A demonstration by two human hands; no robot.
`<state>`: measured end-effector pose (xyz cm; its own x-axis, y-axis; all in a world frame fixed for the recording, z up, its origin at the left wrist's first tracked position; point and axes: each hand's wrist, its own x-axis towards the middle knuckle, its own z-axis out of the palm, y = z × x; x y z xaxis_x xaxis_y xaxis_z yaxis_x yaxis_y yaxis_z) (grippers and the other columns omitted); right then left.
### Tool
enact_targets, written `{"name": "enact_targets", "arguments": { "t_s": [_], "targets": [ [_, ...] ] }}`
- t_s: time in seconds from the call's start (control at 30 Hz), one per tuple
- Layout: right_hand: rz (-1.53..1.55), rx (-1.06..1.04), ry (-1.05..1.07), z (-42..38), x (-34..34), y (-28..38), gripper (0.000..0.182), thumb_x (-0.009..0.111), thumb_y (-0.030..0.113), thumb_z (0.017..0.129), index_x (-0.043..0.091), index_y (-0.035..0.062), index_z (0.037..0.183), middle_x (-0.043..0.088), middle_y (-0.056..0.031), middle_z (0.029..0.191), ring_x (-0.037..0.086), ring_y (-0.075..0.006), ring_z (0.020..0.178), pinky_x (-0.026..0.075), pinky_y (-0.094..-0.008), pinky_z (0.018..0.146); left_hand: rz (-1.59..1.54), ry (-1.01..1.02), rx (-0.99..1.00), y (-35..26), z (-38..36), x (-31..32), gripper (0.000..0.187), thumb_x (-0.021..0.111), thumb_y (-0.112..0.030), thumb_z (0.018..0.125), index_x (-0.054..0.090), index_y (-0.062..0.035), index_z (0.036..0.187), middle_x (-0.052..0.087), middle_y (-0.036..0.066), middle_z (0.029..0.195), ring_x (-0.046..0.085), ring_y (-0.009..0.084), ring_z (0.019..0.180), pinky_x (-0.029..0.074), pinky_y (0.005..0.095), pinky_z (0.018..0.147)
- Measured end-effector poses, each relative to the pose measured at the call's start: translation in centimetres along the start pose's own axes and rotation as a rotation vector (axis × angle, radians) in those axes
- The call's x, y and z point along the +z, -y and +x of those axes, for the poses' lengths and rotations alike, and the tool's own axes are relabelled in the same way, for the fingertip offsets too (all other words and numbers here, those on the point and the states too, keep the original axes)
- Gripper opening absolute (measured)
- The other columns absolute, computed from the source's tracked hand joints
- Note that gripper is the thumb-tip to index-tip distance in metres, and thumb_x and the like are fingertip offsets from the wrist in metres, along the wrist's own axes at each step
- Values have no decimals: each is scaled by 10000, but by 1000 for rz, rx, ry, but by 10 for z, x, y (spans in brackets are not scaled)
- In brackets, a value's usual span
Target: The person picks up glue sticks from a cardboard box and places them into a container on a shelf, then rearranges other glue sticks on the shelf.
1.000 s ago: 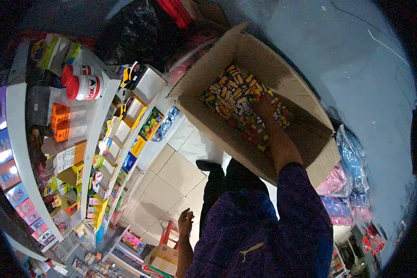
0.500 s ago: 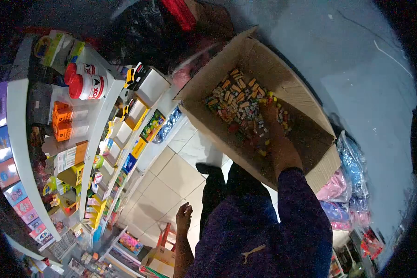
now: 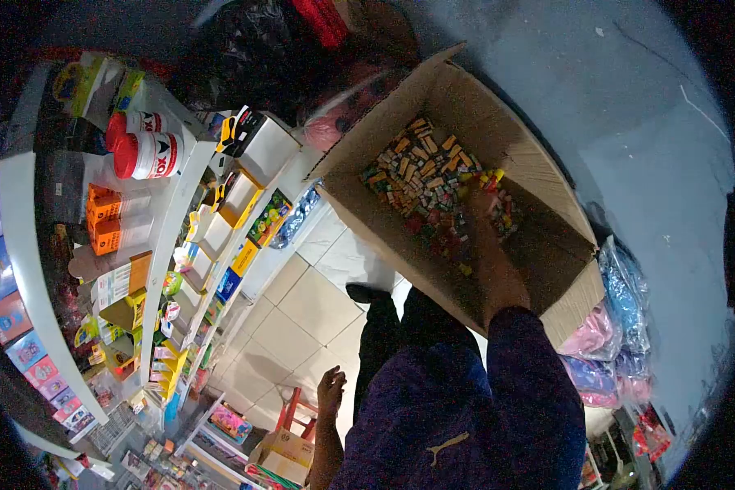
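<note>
My right hand (image 3: 480,206) reaches down into a deep cardboard box (image 3: 539,175), among many small packets (image 3: 420,163). Orange-topped and grey packets lie on the far left side of the pile. Yellow and red ones (image 3: 492,178) are right by my fingers. Dim light and the pile hide my fingertips, so I cannot make out a grip. My left hand (image 3: 331,390) hangs low at my side over the tiled floor, fingers loosely curled and apart, with nothing visible in it.
Shelves (image 3: 167,237) on the left hold boxes and red-lidded white tubs (image 3: 147,155). Black bags (image 3: 253,57) sit beyond the box. Plastic-wrapped pink and blue bundles (image 3: 621,286) lie to its right. A smaller carton (image 3: 286,453) and a red stool (image 3: 298,412) stand lower down.
My right hand stays in the box and has shifted only slightly among the packets. My left hand has moved a little lower and to the right.
</note>
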<state>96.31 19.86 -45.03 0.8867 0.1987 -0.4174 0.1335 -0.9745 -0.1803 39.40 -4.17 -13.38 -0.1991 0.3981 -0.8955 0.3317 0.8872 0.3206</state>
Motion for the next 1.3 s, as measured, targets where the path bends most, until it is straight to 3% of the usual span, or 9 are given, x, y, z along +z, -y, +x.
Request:
{"name": "enact_targets", "arguments": {
  "t_s": [0.23, 0.33, 0.4, 0.47, 0.77, 0.97, 1.07, 1.17, 1.3],
  "targets": [
    [89, 317, 18, 58, 45, 15, 689, 676, 337, 945, 365, 82, 1504, 672, -140, 1067, 662, -235, 784, 514, -382, 584, 9, -53, 41, -14, -10, -8, 529, 698, -375, 944, 585, -65, 1357, 685, 59, 1080, 645, 132, 917, 507, 285, 734],
    [60, 289, 57, 69, 47, 7, 703, 673, 340, 949, 343, 136, 1535, 659, -137, 1150, 674, -234, 851, 529, -377, 611, 6, -54, 34, -1, -7, -12, 508, 694, -360, 951, 590, -63, 1349, 687, 57, 1069, 648, 131, 903, 507, 283, 730],
    [-721, -392, 188, 44, 18, 5, 706, 665, 355, 956, 330, 182, 1553, 638, -121, 1233, 679, -234, 933, 548, -386, 669, 33, -55, 28, 1, -7, -9, 490, 689, -347, 957, 594, -60, 1341, 689, 56, 1063, 650, 130, 894, 507, 281, 728],
    [-794, -316, 219, 15, -8, 20, 682, 656, 358, 963, 350, 169, 1542, 653, -81, 1221, 682, -218, 932, 552, -387, 682, 39, -47, 20, -2, -6, -5, 483, 688, -340, 957, 596, -58, 1338, 690, 56, 1064, 652, 131, 892, 509, 283, 727],
    [450, -76, 222, -64, -99, 21, 606, 720, 230, 912, 415, 100, 1419, 634, -94, 1197, 654, -232, 1001, 550, -414, 806, -5, 42, 155, -51, 15, 23, 456, 659, -306, 966, 591, -55, 1341, 686, 74, 1130, 667, 153, 952, 525, 290, 757],
    [999, -22, 642, -211, -240, 84, 558, 762, 145, 878, 458, 54, 1337, 621, -103, 1181, 635, -241, 1048, 548, -432, 889, -329, 264, 201, -168, -7, 54, 590, 594, -391, 993, 453, -63, 1463, 612, 144, 1324, 634, 261, 1128, 522, 411, 933],
    [1177, -431, 799, -253, -254, 75, 584, 766, 86, 869, 430, 65, 1346, 609, -87, 1200, 643, -216, 1018, 567, -393, 856, -666, 530, 210, -225, -19, 75, 668, 542, -498, 994, 404, -75, 1493, 553, 162, 1403, 561, 296, 1249, 458, 445, 1034],
    [1217, -531, 861, -327, -301, 90, 606, 776, 57, 850, 416, 49, 1337, 601, -88, 1186, 640, -209, 1042, 569, -387, 862, -948, 695, 237, -281, -49, 104, 718, 502, -577, 983, 395, -83, 1494, 506, 169, 1448, 482, 314, 1334, 389, 459, 1109],
    [1054, -795, 774, -362, -281, 68, 629, 823, 141, 794, 443, 30, 1282, 584, -137, 1184, 605, -262, 1106, 516, -401, 963, -1097, 691, 285, -317, -75, 132, 635, 429, -540, 1032, 418, -78, 1467, 520, 153, 1418, 485, 304, 1329, 370, 443, 1134]
  ]
}}
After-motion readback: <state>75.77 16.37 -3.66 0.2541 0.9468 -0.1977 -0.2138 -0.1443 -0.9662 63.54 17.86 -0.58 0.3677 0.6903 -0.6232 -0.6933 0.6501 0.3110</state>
